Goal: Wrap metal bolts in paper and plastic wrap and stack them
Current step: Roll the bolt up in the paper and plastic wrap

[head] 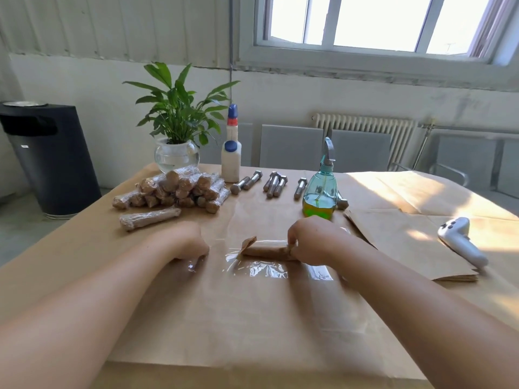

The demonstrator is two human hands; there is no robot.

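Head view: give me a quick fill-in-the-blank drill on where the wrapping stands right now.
1. The right hand grips one end of a bolt wrapped in ____.
2. That bolt lies on a sheet of clear ____.
3. The spray bottle holds ____ liquid.
4. The finished bundles are stacked in front of the ____.

Missing: paper; plastic wrap; yellow-green; potted plant

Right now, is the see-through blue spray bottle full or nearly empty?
Nearly empty: the see-through blue spray bottle holds yellow-green liquid only near its bottom.

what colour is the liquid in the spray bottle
Yellow-green, pooled at the bottom of the clear teal spray bottle; the head view shows it.
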